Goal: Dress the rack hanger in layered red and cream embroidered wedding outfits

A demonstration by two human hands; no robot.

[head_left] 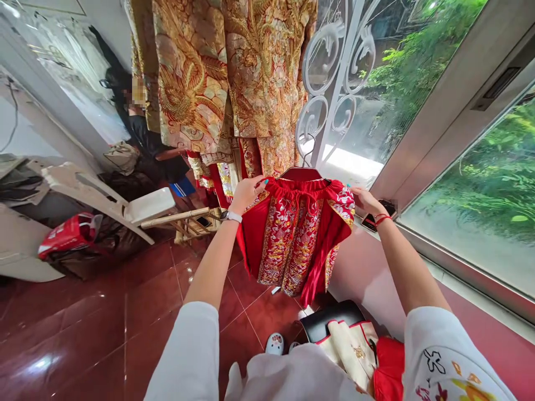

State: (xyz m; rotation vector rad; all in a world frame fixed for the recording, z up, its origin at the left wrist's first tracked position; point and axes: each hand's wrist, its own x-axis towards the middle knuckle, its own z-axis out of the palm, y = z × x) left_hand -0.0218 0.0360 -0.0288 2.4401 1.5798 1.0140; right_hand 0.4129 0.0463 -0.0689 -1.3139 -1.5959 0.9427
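Observation:
A red embroidered jacket [288,239] hangs in front of me from a red hanger [307,174] with a metal hook. At its left shoulder my left hand [248,195] has its fingers closed on the cloth. My right hand [364,200] pinches the opposite shoulder edge. Gold and silver embroidery runs down both front panels, and red ribbons trail at the lower right. Behind it hang gold embroidered garments [267,78], whose upper parts are out of view. What the hanger's hook rests on is unclear.
White scrollwork [328,83] and a window [472,184] stand to the right. A phone [378,216] lies on the sill. Cream and red cloth [353,348] lies on a black stool [330,318]. On the left are a white chair [104,192], a bamboo rack [188,225] and another person [142,131].

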